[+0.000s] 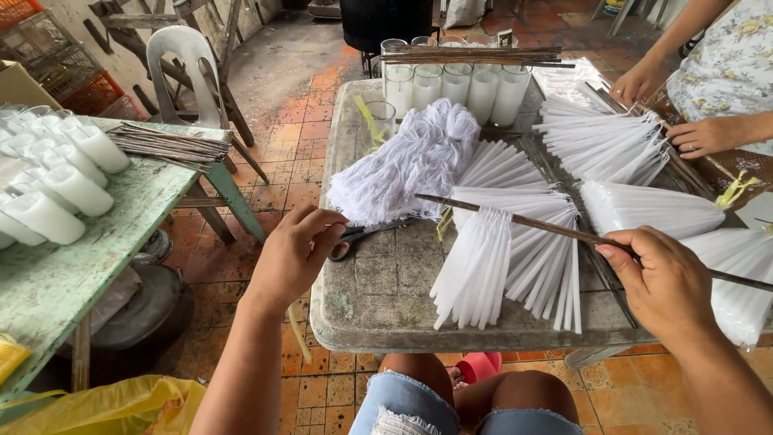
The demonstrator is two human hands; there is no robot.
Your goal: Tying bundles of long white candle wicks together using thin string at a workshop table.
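Note:
My left hand rests at the left edge of the grey table, its fingers touching black scissors beside a bundle of white string. My right hand grips a long thin wooden stick from which a row of white taper candles hangs by their wicks. More fanned candle rows lie further back on the table.
Glass cups of white wax stand at the table's far edge under a bundle of sticks. Another person's hands work at the right. A green table on the left holds wax-filled glasses and sticks. A plastic chair stands behind.

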